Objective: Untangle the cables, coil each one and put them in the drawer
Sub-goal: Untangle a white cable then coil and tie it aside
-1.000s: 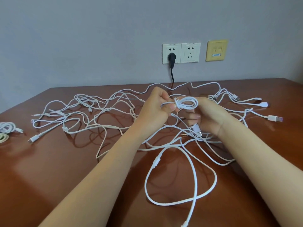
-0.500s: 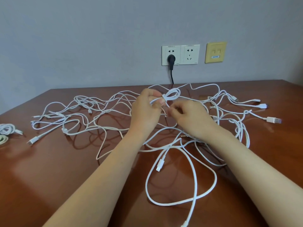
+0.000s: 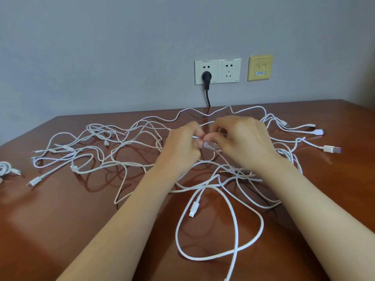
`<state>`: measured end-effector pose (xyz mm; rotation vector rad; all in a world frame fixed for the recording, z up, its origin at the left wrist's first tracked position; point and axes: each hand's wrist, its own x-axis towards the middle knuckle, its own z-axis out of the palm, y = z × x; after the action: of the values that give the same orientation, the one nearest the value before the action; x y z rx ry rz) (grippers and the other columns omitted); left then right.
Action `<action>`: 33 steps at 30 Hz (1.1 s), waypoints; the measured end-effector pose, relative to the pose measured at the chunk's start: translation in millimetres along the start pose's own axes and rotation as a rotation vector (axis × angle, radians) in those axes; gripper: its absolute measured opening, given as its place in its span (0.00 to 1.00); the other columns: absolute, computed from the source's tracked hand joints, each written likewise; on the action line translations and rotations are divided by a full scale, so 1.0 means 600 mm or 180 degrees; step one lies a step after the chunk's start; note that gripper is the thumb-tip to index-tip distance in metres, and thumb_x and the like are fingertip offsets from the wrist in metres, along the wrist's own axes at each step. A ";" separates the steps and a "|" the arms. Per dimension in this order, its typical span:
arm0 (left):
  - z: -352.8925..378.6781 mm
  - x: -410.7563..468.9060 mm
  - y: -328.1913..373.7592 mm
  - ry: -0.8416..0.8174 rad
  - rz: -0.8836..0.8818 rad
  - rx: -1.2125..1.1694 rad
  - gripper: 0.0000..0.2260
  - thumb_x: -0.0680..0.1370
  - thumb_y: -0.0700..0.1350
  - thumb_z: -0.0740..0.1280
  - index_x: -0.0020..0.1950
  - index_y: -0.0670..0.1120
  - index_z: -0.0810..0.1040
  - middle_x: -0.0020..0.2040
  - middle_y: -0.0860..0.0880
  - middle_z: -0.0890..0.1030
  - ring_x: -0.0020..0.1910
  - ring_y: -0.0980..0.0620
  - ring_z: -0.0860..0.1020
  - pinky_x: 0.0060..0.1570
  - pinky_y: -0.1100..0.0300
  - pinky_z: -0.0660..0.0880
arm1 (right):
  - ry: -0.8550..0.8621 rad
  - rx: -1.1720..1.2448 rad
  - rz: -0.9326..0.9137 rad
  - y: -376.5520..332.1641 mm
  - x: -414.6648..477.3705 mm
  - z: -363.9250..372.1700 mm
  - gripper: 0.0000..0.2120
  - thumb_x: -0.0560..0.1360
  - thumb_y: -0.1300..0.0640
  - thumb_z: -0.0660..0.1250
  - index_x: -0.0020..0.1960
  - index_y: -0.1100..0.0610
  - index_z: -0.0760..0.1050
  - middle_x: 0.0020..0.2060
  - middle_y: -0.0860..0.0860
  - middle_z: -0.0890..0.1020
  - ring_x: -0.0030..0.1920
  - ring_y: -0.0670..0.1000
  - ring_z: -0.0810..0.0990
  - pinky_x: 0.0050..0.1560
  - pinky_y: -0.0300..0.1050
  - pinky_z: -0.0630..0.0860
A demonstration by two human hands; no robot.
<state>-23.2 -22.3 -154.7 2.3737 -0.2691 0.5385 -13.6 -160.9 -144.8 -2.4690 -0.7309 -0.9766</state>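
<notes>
A tangle of several white cables (image 3: 113,157) sprawls across the brown table (image 3: 60,220). Above its middle, my left hand (image 3: 181,148) and my right hand (image 3: 243,142) meet, both pinching one white cable (image 3: 210,146) near its plug between curled fingertips. That cable's small coil is mostly hidden inside my fingers. A big loose loop of white cable (image 3: 219,256) lies in front of my arms, with a white plug (image 3: 193,208) inside it. No drawer is in view.
A coiled white cable (image 3: 6,168) lies at the table's left edge. A USB plug (image 3: 331,149) and other connectors (image 3: 317,131) lie at the right. On the grey wall are a double socket (image 3: 218,71) with a black plug (image 3: 206,77) and a yellow plate (image 3: 260,67).
My hands have come closer together and lower. The small loop that stood above my fingers is now drawn in between them. A plug end dropped to the table in front.
</notes>
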 end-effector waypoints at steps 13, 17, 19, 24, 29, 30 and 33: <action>0.006 -0.007 0.005 -0.0444 0.0014 -0.0908 0.14 0.76 0.37 0.66 0.39 0.54 0.68 0.40 0.51 0.82 0.39 0.52 0.79 0.45 0.57 0.75 | -0.0629 0.2339 0.1834 0.046 0.011 -0.007 0.10 0.59 0.51 0.78 0.33 0.53 0.79 0.26 0.46 0.78 0.26 0.41 0.73 0.32 0.34 0.70; 0.011 0.000 0.007 -0.0327 0.0059 -0.1561 0.16 0.76 0.33 0.64 0.42 0.52 0.63 0.31 0.57 0.81 0.31 0.55 0.74 0.41 0.58 0.74 | -0.0804 0.2739 0.2066 0.045 0.006 -0.002 0.06 0.71 0.60 0.70 0.35 0.53 0.79 0.29 0.51 0.76 0.23 0.43 0.65 0.24 0.33 0.62; 0.009 0.003 0.008 -0.0125 -0.0007 -0.1762 0.15 0.77 0.33 0.63 0.43 0.51 0.63 0.31 0.57 0.81 0.28 0.58 0.74 0.38 0.62 0.74 | -0.0705 0.2779 0.2150 0.044 0.006 0.005 0.09 0.72 0.61 0.68 0.36 0.51 0.79 0.23 0.47 0.74 0.20 0.43 0.63 0.21 0.33 0.59; 0.008 0.007 0.008 0.0460 -0.0410 -0.2013 0.14 0.77 0.36 0.64 0.42 0.52 0.62 0.35 0.56 0.80 0.26 0.63 0.74 0.36 0.68 0.75 | -0.0537 0.2694 0.1965 0.032 0.007 0.013 0.03 0.71 0.57 0.72 0.38 0.55 0.80 0.24 0.47 0.76 0.20 0.42 0.65 0.22 0.31 0.61; 0.008 0.007 0.002 0.0774 -0.0808 -0.1983 0.13 0.78 0.37 0.63 0.42 0.52 0.62 0.40 0.49 0.81 0.27 0.63 0.76 0.40 0.64 0.76 | -0.0418 0.1587 0.1247 0.016 0.001 0.031 0.06 0.69 0.58 0.71 0.35 0.52 0.76 0.27 0.44 0.75 0.27 0.42 0.71 0.31 0.32 0.66; 0.009 0.006 0.000 0.0817 -0.0841 -0.1819 0.13 0.78 0.38 0.64 0.43 0.53 0.63 0.43 0.46 0.82 0.30 0.61 0.78 0.43 0.60 0.78 | -0.0421 0.1331 0.1094 0.012 -0.001 0.031 0.05 0.69 0.58 0.70 0.36 0.53 0.76 0.28 0.44 0.75 0.29 0.43 0.72 0.33 0.35 0.66; 0.009 0.003 -0.003 0.0812 -0.0702 -0.1113 0.09 0.77 0.41 0.64 0.48 0.51 0.65 0.47 0.46 0.80 0.44 0.47 0.80 0.51 0.48 0.76 | -0.0392 0.0781 0.0591 -0.002 -0.005 0.029 0.02 0.69 0.58 0.68 0.42 0.55 0.77 0.29 0.45 0.75 0.34 0.48 0.72 0.38 0.41 0.67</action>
<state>-19.2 -25.0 -158.6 1.9427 0.0151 0.6249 -7.1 -152.0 -158.9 -2.3454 -0.6063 -0.6321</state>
